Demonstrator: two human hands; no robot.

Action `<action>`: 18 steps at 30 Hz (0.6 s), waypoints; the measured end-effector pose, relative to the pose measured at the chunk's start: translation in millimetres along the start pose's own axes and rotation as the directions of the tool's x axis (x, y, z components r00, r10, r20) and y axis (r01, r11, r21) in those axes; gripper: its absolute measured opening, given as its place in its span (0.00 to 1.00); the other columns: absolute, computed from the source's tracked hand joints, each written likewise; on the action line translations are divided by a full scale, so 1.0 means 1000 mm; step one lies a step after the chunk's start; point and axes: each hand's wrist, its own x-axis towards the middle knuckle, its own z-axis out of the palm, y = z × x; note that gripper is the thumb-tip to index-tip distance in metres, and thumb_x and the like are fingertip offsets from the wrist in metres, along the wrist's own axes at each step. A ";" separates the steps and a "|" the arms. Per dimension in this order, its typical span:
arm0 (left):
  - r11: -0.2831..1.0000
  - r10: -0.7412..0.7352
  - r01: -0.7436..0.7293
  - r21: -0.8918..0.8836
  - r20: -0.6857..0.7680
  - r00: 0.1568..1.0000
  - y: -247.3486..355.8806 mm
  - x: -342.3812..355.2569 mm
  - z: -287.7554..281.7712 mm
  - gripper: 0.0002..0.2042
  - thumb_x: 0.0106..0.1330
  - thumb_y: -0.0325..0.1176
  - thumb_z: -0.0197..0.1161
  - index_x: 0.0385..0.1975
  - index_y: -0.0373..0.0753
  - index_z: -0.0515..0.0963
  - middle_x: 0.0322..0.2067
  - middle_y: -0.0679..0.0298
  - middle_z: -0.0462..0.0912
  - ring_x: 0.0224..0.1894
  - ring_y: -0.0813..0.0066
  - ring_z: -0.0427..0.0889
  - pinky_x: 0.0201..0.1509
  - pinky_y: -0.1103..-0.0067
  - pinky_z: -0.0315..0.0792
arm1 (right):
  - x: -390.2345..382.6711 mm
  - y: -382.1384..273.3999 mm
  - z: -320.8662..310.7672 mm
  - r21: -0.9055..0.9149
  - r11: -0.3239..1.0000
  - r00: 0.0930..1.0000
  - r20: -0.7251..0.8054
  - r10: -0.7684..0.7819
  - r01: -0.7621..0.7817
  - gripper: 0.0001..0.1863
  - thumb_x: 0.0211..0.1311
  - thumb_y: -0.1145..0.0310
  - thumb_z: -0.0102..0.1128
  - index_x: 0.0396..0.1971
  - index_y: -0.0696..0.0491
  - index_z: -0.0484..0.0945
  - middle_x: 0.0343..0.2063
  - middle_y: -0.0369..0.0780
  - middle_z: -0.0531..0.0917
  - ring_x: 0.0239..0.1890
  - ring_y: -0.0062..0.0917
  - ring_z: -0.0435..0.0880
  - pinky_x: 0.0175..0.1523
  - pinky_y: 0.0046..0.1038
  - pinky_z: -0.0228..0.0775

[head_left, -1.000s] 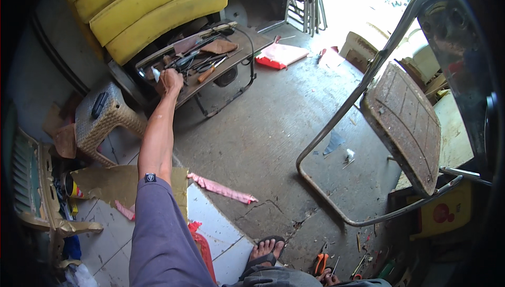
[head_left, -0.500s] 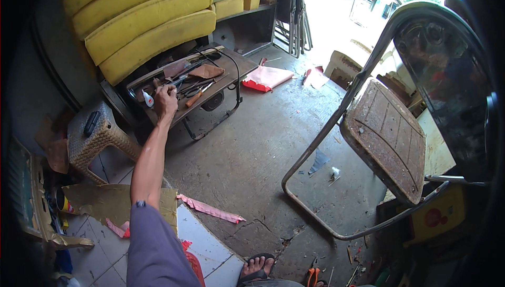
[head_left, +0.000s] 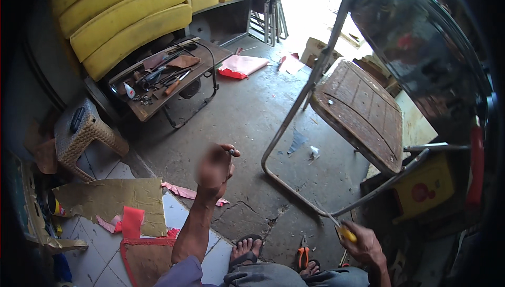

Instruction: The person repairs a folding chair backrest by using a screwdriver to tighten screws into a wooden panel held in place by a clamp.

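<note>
My left hand is raised over the floor, its fingers closed in a pinch on a small metal piece; part of this hand is smeared. At the lower right my right hand grips a screwdriver by its yellow handle, the thin shaft pointing up and left toward the chair's bottom tube. That metal folding chair has a bare, rusty seat and a dark, glossy backrest. Near my feet lie orange-handled pliers.
A low table at the left carries tools, small hardware and a white bottle. Yellow cushions are stacked behind it. A woven-pattern stool, cardboard and a red-edged panel stand or lie nearer. Pink material lies farther off.
My left hand has drawn back from the low table toward me, now with a small metal piece. My right hand has come into view with the screwdriver. The view has shifted.
</note>
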 end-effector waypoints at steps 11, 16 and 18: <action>0.897 -0.082 0.054 0.439 0.044 0.996 -0.006 -0.039 0.059 0.07 0.74 0.32 0.60 0.43 0.37 0.81 0.34 0.69 0.84 0.25 0.93 0.68 0.27 0.89 0.62 | 0.028 -0.059 0.002 -0.094 0.833 0.764 -0.354 -0.540 0.545 0.28 0.53 0.75 0.71 0.57 0.50 0.79 0.33 0.43 0.87 0.32 0.30 0.88 0.35 0.29 0.83; 0.815 -0.073 -0.010 0.580 0.121 0.990 -0.007 -0.045 0.068 0.07 0.73 0.31 0.61 0.42 0.36 0.81 0.32 0.70 0.82 0.36 0.87 0.75 0.39 0.86 0.68 | 0.021 -0.058 0.001 -0.072 0.856 0.792 -0.347 -0.503 0.512 0.28 0.52 0.74 0.72 0.56 0.48 0.80 0.32 0.43 0.87 0.32 0.29 0.87 0.35 0.29 0.83; 0.806 -0.067 -0.028 0.591 0.137 0.988 -0.004 -0.043 0.072 0.07 0.73 0.31 0.61 0.42 0.36 0.81 0.32 0.71 0.82 0.35 0.88 0.74 0.37 0.87 0.68 | 0.019 -0.059 0.000 -0.058 0.862 0.791 -0.372 -0.486 0.503 0.26 0.51 0.74 0.72 0.54 0.48 0.83 0.31 0.42 0.86 0.29 0.29 0.87 0.34 0.28 0.81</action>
